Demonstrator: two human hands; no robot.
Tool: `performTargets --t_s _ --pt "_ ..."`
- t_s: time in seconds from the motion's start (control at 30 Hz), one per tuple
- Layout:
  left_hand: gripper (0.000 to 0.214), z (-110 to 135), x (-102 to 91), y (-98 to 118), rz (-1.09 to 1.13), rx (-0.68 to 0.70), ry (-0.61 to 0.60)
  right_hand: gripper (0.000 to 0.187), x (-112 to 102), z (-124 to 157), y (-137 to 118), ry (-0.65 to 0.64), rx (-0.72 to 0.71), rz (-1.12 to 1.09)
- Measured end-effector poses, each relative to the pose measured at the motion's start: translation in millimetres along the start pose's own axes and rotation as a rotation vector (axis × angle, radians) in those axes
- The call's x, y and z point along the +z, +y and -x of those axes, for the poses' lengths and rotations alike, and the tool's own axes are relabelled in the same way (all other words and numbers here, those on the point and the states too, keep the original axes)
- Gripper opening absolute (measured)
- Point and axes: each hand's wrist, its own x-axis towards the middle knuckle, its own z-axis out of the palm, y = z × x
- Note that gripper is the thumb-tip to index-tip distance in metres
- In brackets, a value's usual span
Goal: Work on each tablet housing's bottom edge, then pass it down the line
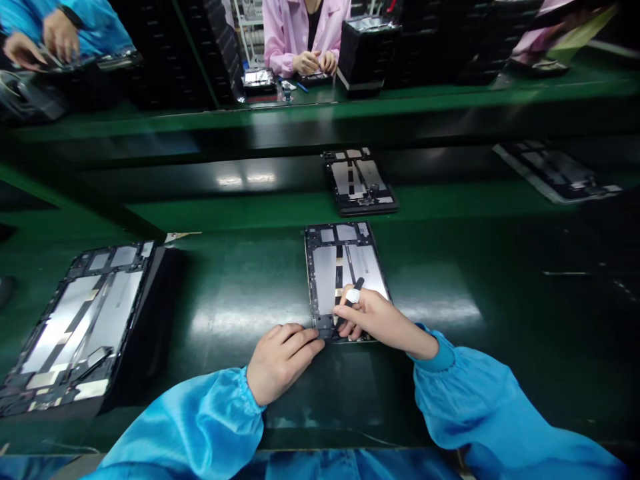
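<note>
An opened tablet (pixel 324 267), its inside facing up with silver plates and a dark ribbon cable, lies flat on the green bench before me. My left hand (pixel 285 357) rests palm down, fingers stretched, with the fingertips at the tablet's lower left corner. Over the lower part of the tablet, my right hand (pixel 367 313) is closed around a slim black pen-like tool (pixel 359 284). A white band (pixel 353 295) wraps one of its fingers. The tool's lower end points down at the tablet's bottom edge; its tip is partly hidden by the fingers.
On the left, another opened tablet (pixel 75 320) lies on a dark stack. Beyond mine, an opened tablet (pixel 357 180) and one more (pixel 555 170) lie on the green conveyor strip. Across it, a person in pink (pixel 305 33) and another in blue (pixel 95 27) work beside black stacks (pixel 370 57).
</note>
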Motion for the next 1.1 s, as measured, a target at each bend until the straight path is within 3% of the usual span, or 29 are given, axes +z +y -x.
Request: performTargets --t_s 0.87,1.1 --pt "0.018 -0.6 0.0 -0.8 -0.005 -0.011 -0.010 0.027 -1.9 -0.8 1.9 -0.015 -0.012 -0.025" --pt "0.030 -2.4 -6.3 2.2 -0.162 0.058 -0.086 0.027 -2.4 0.6 1.2 0.001 -0.034 -0.020"
